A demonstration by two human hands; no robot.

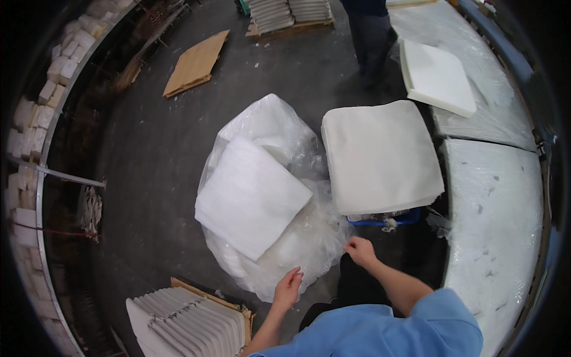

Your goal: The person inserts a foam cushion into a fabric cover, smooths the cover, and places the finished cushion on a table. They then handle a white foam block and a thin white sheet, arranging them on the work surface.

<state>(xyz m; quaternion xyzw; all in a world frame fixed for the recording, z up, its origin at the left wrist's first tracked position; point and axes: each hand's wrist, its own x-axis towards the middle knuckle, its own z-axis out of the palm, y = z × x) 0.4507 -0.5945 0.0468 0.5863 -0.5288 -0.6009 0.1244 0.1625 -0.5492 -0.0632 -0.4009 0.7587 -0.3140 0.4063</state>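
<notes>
In front of me on the floor stands a large clear plastic bag (318, 220), bulging with white material. A square white padding sheet (253, 196) lies across its top. My right hand (360, 251) is at the bag's near right edge, fingers curled in a pinch against the thin film. My left hand (288, 289) is by the near edge of the bag, with its fingers loosely apart and nothing visible in them. To the right, a stack of off-white square pads (383, 154) sits over a blue container (407, 219), which it mostly hides.
Film-wrapped white blocks (493, 220) line the right side, with a loose white slab (437, 77) on the far one. Grey folded pads (196, 324) stand at lower left. Flat cardboard (196, 64) lies farther off. A person (369, 41) stands at the back.
</notes>
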